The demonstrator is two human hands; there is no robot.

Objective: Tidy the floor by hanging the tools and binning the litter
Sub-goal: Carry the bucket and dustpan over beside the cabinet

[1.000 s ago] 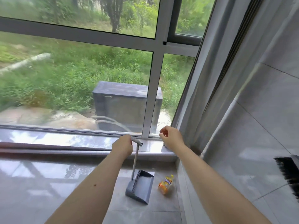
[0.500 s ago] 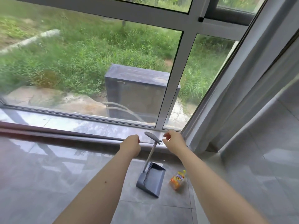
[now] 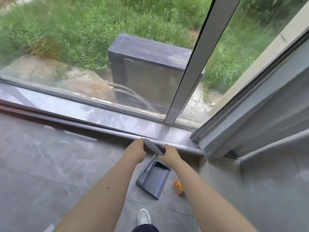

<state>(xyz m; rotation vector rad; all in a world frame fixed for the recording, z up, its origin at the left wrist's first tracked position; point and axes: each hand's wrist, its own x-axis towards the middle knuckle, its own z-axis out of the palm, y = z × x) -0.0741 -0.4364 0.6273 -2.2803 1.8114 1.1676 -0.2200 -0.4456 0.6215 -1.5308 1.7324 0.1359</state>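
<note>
both hands were at the dustpan (image 3: 153, 179) grip, left hand (image 3: 135, 152) and right hand (image 3: 168, 154) curled on its ends. handle ran down-forward to the pan on the floor; orange litter (image 3: 178, 186) lay just right, nearer the right hand.

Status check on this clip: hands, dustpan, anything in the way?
Left hand and right hand both on dustpan handle. Dustpan standing on floor. Orange wrapper lies beside it, unbinned. Nothing blocking.
</note>
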